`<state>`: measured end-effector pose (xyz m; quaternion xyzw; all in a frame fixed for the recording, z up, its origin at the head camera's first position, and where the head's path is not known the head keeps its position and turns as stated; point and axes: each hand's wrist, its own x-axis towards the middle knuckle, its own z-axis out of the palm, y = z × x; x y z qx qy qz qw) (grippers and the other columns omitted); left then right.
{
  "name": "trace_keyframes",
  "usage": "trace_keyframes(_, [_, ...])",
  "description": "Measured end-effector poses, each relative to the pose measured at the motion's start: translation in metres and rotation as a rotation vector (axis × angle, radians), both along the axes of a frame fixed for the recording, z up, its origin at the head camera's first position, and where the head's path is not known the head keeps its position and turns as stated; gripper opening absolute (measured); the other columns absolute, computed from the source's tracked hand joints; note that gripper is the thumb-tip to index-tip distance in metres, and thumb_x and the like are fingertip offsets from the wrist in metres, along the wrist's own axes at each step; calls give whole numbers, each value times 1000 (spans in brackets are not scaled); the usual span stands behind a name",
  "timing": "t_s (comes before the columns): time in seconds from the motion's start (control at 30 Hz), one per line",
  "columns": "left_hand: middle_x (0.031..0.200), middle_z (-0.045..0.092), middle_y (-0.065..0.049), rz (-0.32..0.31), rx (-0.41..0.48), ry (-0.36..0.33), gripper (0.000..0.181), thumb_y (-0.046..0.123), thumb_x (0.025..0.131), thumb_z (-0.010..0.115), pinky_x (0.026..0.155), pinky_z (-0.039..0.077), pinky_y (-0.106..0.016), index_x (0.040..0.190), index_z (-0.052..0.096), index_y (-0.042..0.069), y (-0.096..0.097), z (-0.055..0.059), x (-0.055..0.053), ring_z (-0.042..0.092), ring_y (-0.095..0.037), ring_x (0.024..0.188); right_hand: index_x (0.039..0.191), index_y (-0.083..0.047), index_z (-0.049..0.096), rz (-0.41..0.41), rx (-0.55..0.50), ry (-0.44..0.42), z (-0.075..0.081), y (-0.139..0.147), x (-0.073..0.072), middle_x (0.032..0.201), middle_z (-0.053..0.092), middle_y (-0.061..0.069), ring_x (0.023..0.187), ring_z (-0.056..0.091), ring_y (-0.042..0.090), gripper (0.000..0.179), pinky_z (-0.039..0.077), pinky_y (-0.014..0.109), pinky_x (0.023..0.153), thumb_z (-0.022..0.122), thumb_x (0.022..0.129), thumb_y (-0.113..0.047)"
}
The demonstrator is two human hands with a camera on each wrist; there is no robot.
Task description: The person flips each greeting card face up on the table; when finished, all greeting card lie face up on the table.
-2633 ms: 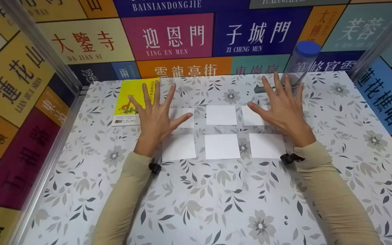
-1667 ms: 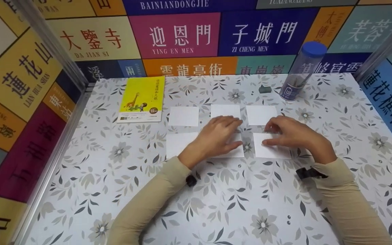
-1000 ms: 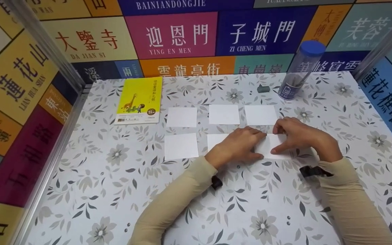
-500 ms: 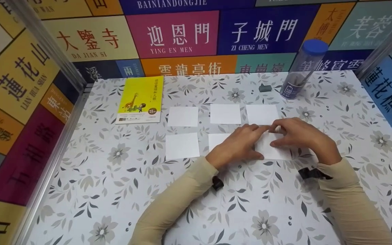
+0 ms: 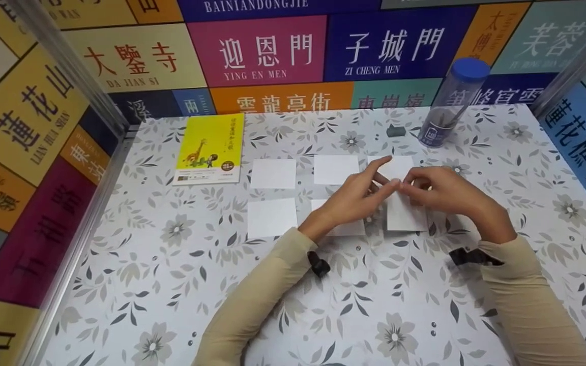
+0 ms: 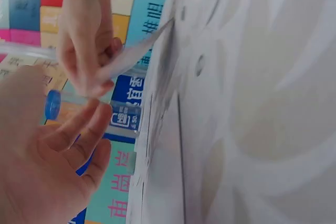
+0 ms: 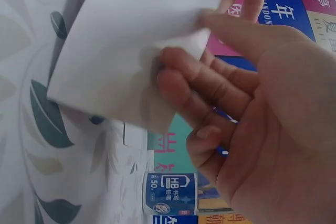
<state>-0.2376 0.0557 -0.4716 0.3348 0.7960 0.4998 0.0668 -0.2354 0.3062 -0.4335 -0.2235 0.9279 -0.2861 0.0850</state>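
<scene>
My right hand [image 5: 443,190] pinches a white paper square [image 5: 406,216] between thumb and fingers near its top edge. The right wrist view shows the sheet tilted up, raised off the table. My left hand [image 5: 351,198] reaches in from the left, its fingers loosely spread and its thumb tip at the right fingertips. In the left wrist view the left hand [image 6: 58,166] has no sheet between its visible fingers. Other white squares lie flat nearby: one under the left wrist [image 5: 348,229], partly hidden, and one behind the hands [image 5: 394,163].
More white squares [image 5: 272,217] lie in two rows to the left. A yellow book [image 5: 209,147] is at the back left. At the back right stand a clear tube with a blue lid [image 5: 468,70] and a small dark green object [image 5: 396,131]. Printed panels [image 5: 257,53] wall the table.
The hands went from spread above the squares to the front right one. The right hand has since lifted that square, and the left hand has risen and moved further from me beside it.
</scene>
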Motion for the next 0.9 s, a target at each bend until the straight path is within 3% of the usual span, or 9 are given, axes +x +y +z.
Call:
trace_keyframes(0.07, [132,74,-4,9,25,-9,64,44,113,54,86,60,-22,168,36,17,-2,0,-2,76,-17,104,89,-17,74,-19,-50,3,2,1,0,71,74,2,62,66,18,40,50,28,61,56,113,-44])
trace_keyframes(0.17, [142,70,-13,2,-1,30,62,31,112,60,100,60,-29,166,39,12,-4,-2,-4,74,-26,119,84,-15,74,-30,-150,-7,5,2,1,70,75,4,64,71,22,50,53,27,67,47,117,-42])
trace_keyframes(0.37, [153,62,-21,-67,-11,-8,76,26,105,73,111,57,-35,169,34,12,-6,-5,-5,71,-30,131,95,-8,78,49,-303,5,5,8,1,91,79,3,82,74,14,36,55,21,80,53,115,-22])
trace_keyframes(0.53, [136,71,-17,-54,1,23,78,18,101,79,98,62,-29,168,38,16,-8,-4,-5,77,-21,111,110,-7,77,121,-333,-52,1,14,-3,98,79,11,89,75,14,14,56,20,82,63,108,-8])
trace_keyframes(0.73, [112,80,-6,-7,-26,30,57,13,101,78,80,60,-17,154,59,16,-8,-4,-6,76,-5,87,137,-15,69,70,-235,-59,-6,17,-7,97,75,11,82,69,17,30,52,23,75,61,109,-8])
trace_keyframes(0.9, [97,83,-2,-19,-60,-23,46,12,97,82,74,58,-15,140,67,9,-6,-4,-4,75,-1,80,129,-13,73,60,-147,-47,-15,17,-10,101,78,8,89,70,10,23,52,21,79,63,108,-11])
